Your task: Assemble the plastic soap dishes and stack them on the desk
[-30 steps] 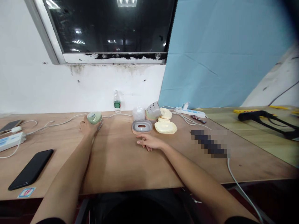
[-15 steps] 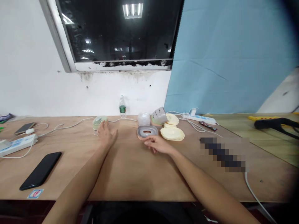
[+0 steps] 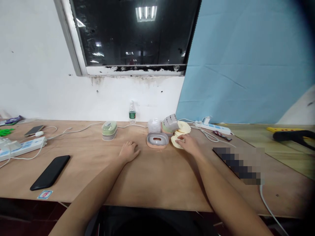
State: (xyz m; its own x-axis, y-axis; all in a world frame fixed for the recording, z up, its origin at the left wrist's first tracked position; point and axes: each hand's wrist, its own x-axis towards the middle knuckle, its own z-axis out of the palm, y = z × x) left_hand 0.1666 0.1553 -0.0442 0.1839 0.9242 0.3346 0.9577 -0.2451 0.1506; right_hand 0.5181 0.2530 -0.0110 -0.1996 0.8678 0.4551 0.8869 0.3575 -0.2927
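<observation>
My left hand lies on the brown tabletop with its thumb apart from the fingers, holding nothing. Beyond it to the left stands a small box with a green lid and grey base. My right hand grips the near edge of a pale yellow oval piece, partly covering it. More pale yellow pieces lie just behind. Between my hands sits a grey and pink oval tray with a slot in its middle. Behind it are a clear plastic container and a tilted grey slotted cup.
A water bottle stands by the wall. On the left lie a black phone, a power strip and cables. Another power strip and a pixelated dark object lie on the right.
My left hand has come away from the green-lidded box, down onto the table. My right hand has moved right, from the oval tray to the pale yellow pieces. The view has shifted slightly left.
</observation>
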